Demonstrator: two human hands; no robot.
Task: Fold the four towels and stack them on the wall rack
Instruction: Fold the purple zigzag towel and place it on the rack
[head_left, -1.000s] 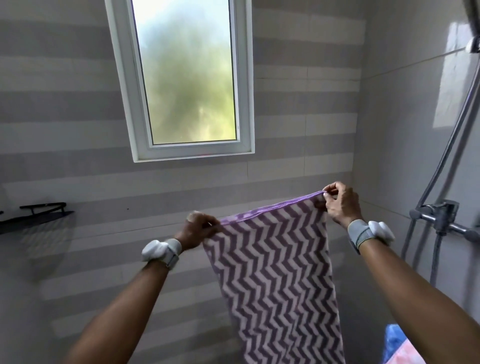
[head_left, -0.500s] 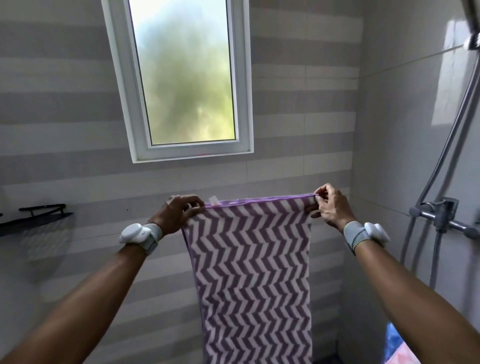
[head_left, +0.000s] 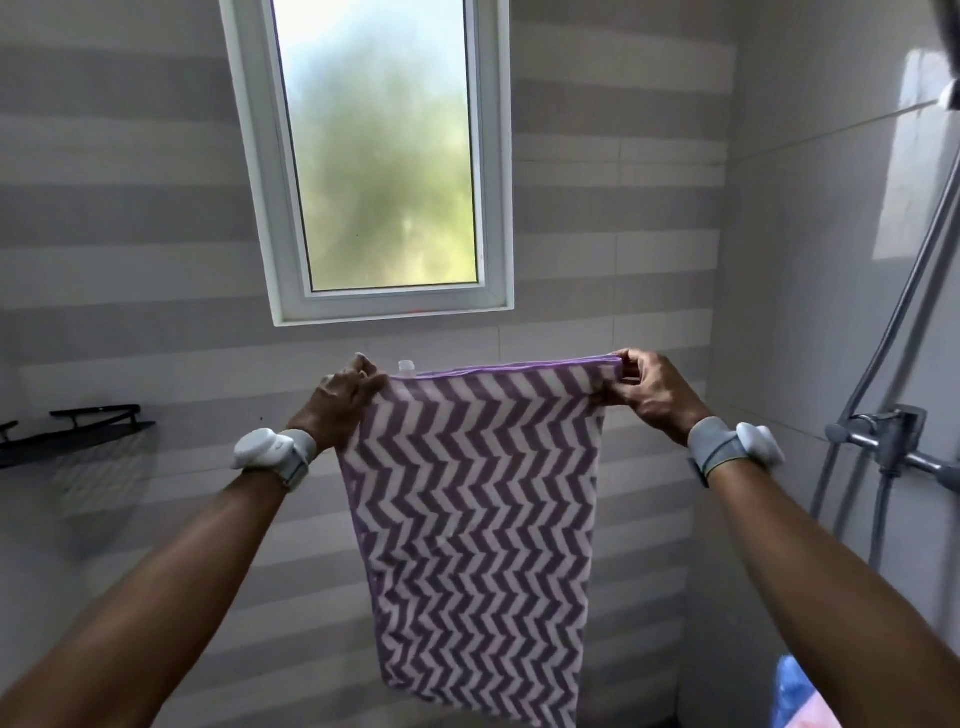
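The purple zigzag towel (head_left: 475, 530) is held up by its top corners. One corner is pinched by the left hand (head_left: 340, 400), the other by the right hand (head_left: 649, 392). A black wall rack (head_left: 72, 434) is mounted at far left.

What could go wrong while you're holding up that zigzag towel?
The towel hangs only from pinches at its top corners by the left hand and right hand; a slip would likely drop one side. The shower tap sticks out close on the right, so a wide swing might bump it.
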